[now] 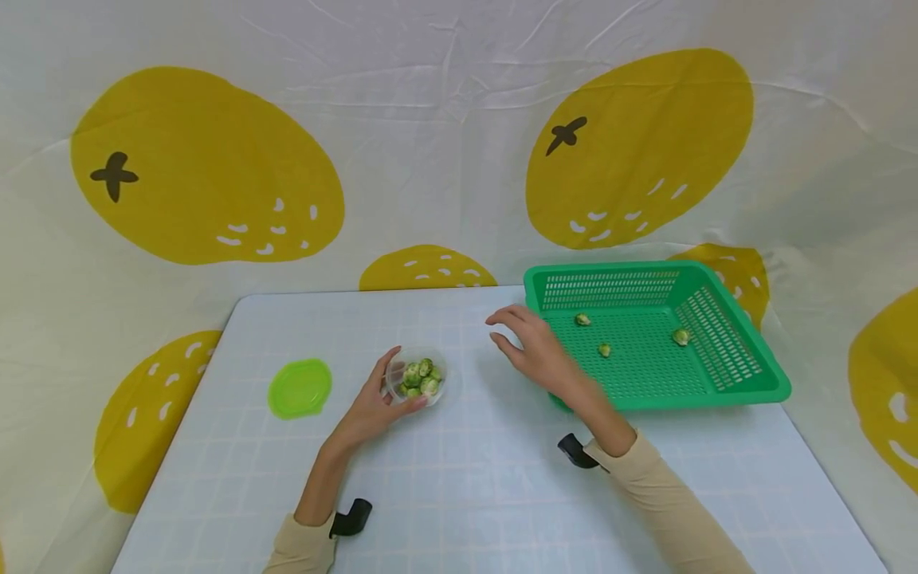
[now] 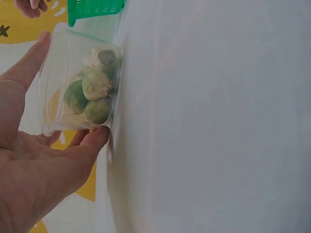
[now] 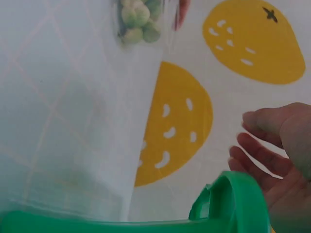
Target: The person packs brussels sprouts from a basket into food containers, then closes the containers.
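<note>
A clear round plastic tub point(image 1: 393, 375) holding several Brussels sprouts point(image 1: 419, 378) stands on the table. My left hand point(image 1: 373, 410) grips it, thumb on the near side and fingers round the far side; the left wrist view shows the tub point(image 2: 73, 53) upright in that hand point(image 2: 53, 160). My right hand point(image 1: 534, 351) hovers by the left rim of the green basket point(image 1: 645, 402), fingers loosely bent with nothing between them. Inside the basket lie three sprouts, one point(image 1: 582, 319) at the back left, a small one point(image 1: 606, 350) near the middle and one point(image 1: 681, 336) at the right.
A lime-green lid point(image 1: 300, 389) lies flat on the table point(image 1: 459, 494), left of the tub. Behind the table hangs a white cloth point(image 1: 445, 175) printed with big yellow fruit. The basket takes up the table's back right corner.
</note>
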A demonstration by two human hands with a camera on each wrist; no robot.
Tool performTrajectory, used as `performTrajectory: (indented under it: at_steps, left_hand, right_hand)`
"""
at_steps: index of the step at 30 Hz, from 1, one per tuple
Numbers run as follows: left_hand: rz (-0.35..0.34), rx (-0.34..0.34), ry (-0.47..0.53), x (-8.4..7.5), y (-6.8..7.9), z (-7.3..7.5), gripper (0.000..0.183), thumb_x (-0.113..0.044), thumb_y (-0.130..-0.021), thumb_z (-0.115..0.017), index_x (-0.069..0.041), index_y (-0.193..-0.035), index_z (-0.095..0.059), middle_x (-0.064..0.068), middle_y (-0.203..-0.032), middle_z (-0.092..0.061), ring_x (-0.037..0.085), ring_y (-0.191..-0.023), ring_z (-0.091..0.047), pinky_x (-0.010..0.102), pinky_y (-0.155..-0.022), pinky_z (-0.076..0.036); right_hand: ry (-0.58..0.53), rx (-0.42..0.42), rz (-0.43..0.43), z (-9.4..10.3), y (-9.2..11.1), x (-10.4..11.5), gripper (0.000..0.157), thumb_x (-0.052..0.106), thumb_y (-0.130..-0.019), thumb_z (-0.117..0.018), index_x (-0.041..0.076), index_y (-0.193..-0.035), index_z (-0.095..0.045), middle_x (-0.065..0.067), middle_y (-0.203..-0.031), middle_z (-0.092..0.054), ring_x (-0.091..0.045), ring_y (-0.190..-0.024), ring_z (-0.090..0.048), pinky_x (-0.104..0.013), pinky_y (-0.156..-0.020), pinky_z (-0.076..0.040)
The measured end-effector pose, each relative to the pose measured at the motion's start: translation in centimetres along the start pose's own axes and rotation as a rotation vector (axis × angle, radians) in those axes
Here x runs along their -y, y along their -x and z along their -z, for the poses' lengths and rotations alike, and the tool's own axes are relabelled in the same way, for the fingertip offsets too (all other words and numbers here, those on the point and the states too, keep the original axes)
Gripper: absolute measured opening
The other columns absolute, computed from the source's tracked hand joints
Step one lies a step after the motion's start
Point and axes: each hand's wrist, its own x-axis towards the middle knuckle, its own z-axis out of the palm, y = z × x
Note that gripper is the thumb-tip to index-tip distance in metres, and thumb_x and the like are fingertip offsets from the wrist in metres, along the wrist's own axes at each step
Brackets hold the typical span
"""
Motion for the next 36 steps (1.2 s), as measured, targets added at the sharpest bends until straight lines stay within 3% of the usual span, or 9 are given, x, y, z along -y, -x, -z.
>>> performTrajectory:
  at_steps: [6,15,23,36]
  left_hand:
    - [0.0,0.004,0.0,-0.1,0.1,0.0,0.106,-0.035,-0.086,-0.086,-0.027,-0.165,-0.016,0.012,-0.171,-0.006,0.033,-0.156,-0.013,0.056,-0.121,-0.027]
    - [-0.006,0.009,-0.007,0.1,0.1,0.1,0.104,-0.035,-0.086,-0.086,-0.03,-0.164,-0.016,0.013,-0.171,-0.009,0.034,-0.156,-0.013,0.057,-0.121,-0.027]
    - [-0.017,0.009,-0.02,0.1,0.0,0.1,0.102,-0.032,-0.089,-0.084,-0.027,-0.165,-0.017,0.015,-0.17,-0.01,0.037,-0.156,-0.012,0.057,-0.121,-0.026]
    - [-0.015,0.013,-0.002,-0.1,0.1,0.1,0.1,-0.028,-0.089,-0.084,-0.025,-0.164,-0.018,0.017,-0.169,-0.015,0.037,-0.155,-0.015,0.058,-0.121,-0.026]
  right_hand:
    - [-0.006,-0.045,-0.006,1.3,0.4,-1.0,0.017,0.0,-0.094,-0.073,0.0,-0.112,-0.071,-0.013,-0.111,-0.069,-0.03,-0.105,-0.062,-0.042,-0.086,-0.056]
    - [0.043,-0.022,-0.051,3.7,0.5,-2.0,0.021,0.0,-0.094,-0.074,-0.002,-0.114,-0.071,-0.015,-0.113,-0.068,-0.032,-0.11,-0.06,-0.046,-0.091,-0.055]
    - [0.066,-0.015,-0.038,5.6,0.3,-3.3,0.023,-0.003,-0.092,-0.074,-0.006,-0.115,-0.069,-0.02,-0.111,-0.068,-0.037,-0.11,-0.062,-0.052,-0.095,-0.053]
    - [0.134,0.116,-0.119,8.6,-0.1,-4.6,0.025,0.001,-0.096,-0.07,-0.008,-0.12,-0.067,-0.026,-0.117,-0.065,-0.044,-0.113,-0.06,-0.059,-0.097,-0.049]
